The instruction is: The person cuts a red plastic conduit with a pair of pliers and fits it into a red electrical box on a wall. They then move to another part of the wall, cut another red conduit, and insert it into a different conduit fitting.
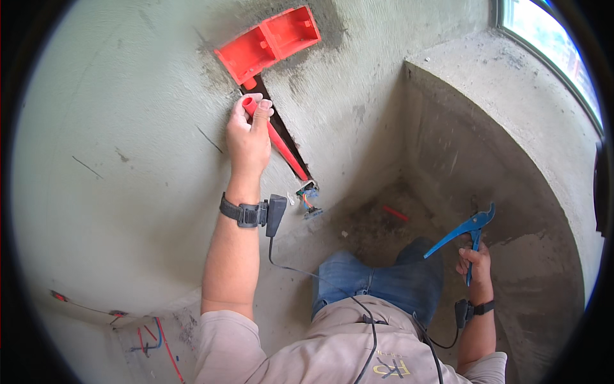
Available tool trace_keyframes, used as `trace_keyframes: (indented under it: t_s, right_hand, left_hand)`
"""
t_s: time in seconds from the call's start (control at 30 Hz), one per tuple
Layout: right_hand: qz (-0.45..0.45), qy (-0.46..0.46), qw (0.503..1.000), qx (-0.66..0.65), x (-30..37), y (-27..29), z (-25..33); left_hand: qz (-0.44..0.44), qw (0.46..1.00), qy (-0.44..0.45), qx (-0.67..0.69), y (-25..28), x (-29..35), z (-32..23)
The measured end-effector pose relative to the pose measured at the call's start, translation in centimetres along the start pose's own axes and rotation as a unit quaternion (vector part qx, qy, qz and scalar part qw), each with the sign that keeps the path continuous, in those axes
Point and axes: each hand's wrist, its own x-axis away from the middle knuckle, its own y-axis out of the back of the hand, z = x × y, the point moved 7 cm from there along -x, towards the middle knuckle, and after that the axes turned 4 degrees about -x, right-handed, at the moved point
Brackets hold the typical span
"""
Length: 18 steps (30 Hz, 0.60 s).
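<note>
My left hand (251, 131) pinches the upper end of a red plastic conduit pipe (284, 150) against the wall. The pipe slants down along a dark groove (291, 131) cut in the plaster, and its lower end meets a small opening with loose coloured wires (309, 200). Just above my fingers, a short red stub (250, 83) sticks out below a red double wall box (268, 40); a gap separates stub and pipe. Low on the right, my right hand (474, 261) grips blue pipe cutters (470, 229) by a handle, their handles spread apart.
A concrete ledge (473, 70) runs under the window (556, 45) at right. On the dirty floor lies a red pipe offcut (396, 213). More red pipes and blue wire (160, 345) are at lower left. Black cables (358, 301) hang from my wrist straps across my body.
</note>
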Motion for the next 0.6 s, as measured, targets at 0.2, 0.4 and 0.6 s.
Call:
trace_keyframes:
  t_s: [0.2,0.4,0.6]
  right_hand:
    - [-0.039,-0.035,0.998,0.025,-0.8,1.0,-2.0]
    - [-0.022,-0.035,0.998,0.039,-1.3,1.9,-3.3]
    - [-0.004,-0.062,0.998,0.031,-0.7,0.0,-3.0]
  left_hand:
    - [-0.075,0.971,-0.023,-0.225,1.3,0.9,0.5]
    - [-0.078,0.893,-0.051,-0.441,-0.4,2.4,-1.1]
    - [-0.111,0.923,-0.210,-0.303,-3.0,4.9,-0.9]
